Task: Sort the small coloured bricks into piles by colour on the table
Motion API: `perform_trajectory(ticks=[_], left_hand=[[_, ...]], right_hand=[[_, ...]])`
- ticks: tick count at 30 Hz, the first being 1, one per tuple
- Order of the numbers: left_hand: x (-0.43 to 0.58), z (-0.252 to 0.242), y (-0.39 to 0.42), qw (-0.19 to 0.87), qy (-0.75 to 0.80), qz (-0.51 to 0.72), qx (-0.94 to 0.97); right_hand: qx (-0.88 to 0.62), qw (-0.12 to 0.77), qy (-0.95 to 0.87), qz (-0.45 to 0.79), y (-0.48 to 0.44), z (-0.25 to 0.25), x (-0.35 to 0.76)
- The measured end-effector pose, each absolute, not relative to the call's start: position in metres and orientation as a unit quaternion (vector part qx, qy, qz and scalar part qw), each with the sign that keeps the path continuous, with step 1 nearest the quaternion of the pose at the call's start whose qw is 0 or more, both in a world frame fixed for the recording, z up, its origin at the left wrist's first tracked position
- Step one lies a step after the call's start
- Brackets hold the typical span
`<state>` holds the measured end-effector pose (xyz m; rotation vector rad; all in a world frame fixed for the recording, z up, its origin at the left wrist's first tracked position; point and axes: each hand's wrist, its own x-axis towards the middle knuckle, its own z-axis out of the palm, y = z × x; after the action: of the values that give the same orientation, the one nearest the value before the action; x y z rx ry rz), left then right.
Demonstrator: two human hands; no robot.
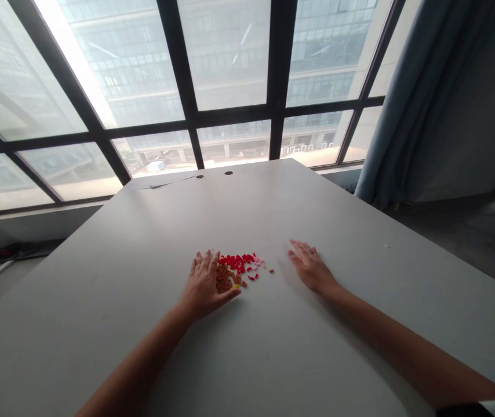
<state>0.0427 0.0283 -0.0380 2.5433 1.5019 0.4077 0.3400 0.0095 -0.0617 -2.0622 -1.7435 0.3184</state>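
A loose pile of small building bricks lies in front of me on the white table (pixel 239 214). Red bricks (pixel 237 262) make up its far side, brown bricks (pixel 225 279) its near left, and a few pink bricks (pixel 258 262) its right. One yellow brick (pixel 236 286) shows near my thumb. My left hand (pixel 205 284) rests open against the pile's left edge, thumb stretched along the near side, and covers part of it. To the right, apart from the bricks, my right hand (pixel 311 267) is open with its fingers stretched out, holding nothing.
A single brown brick (pixel 272 271) sits right of the pile. Two round holes, one a dark cable hole (pixel 229 173), and a torn surface mark (pixel 156 186) are at the table's far end. Beyond stand large framed windows (pixel 230 58); a blue-grey curtain (pixel 404 104) hangs at right.
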Motion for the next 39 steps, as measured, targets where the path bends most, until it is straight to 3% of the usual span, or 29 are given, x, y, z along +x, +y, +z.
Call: perform_trajectory(ticks=[11, 18, 22, 28, 39], left_hand=[[0.015, -0.050, 0.021, 0.115, 0.487, 0.218, 0.838], [-0.033, -0.053, -0.020, 0.001, 0.543, 0.210, 0.813], [-0.043, -0.053, -0.037, -0.023, 0.563, 0.192, 0.804], [-0.024, -0.061, -0.029, -0.019, 0.574, 0.162, 0.802], [-0.046, -0.063, 0.010, 0.041, 0.570, 0.194, 0.798]], right_hand=[[-0.594, 0.200, -0.772, 0.110, 0.036, -0.051, 0.192], [-0.526, 0.231, -0.800, 0.175, 0.033, -0.043, 0.126], [-0.518, 0.277, -0.788, 0.184, 0.051, -0.036, 0.127], [-0.491, 0.232, -0.824, 0.161, 0.082, -0.038, 0.149], [-0.385, 0.261, -0.856, 0.224, 0.044, -0.021, 0.162]])
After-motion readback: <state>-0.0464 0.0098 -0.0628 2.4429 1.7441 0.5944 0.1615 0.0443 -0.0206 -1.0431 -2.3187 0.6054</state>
